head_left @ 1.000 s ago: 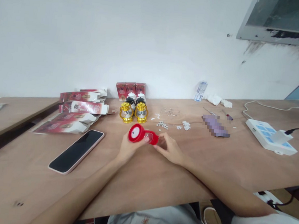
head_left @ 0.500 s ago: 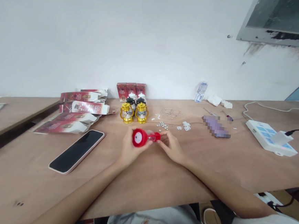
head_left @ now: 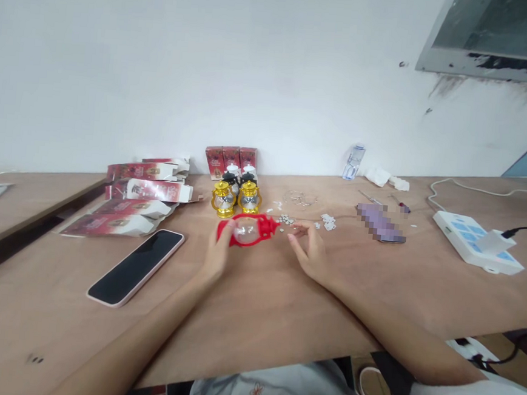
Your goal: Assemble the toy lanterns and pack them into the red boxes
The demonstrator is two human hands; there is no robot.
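Observation:
My left hand (head_left: 217, 256) grips a small red toy lantern (head_left: 248, 229) with a clear globe, held on its side just above the wooden table (head_left: 255, 306). My right hand (head_left: 309, 253) hovers a little to the lantern's right, fingers apart and holding nothing. Just behind the red lantern stand two gold lanterns (head_left: 236, 198) with two darker ones behind them. Small white button cells (head_left: 286, 220) lie scattered near my right fingertips.
A phone (head_left: 136, 265) in a pink case lies face up at the left. Flattened red cartons (head_left: 135, 202) are piled at back left, three upright red boxes (head_left: 231, 158) by the wall. A white power strip (head_left: 476, 240) with cable sits at right, a water bottle (head_left: 354, 161) at the back.
My right hand has let go of the red lantern and drawn slightly right. My left hand has turned the lantern on its side and carried it farther from me, towards the gold lanterns.

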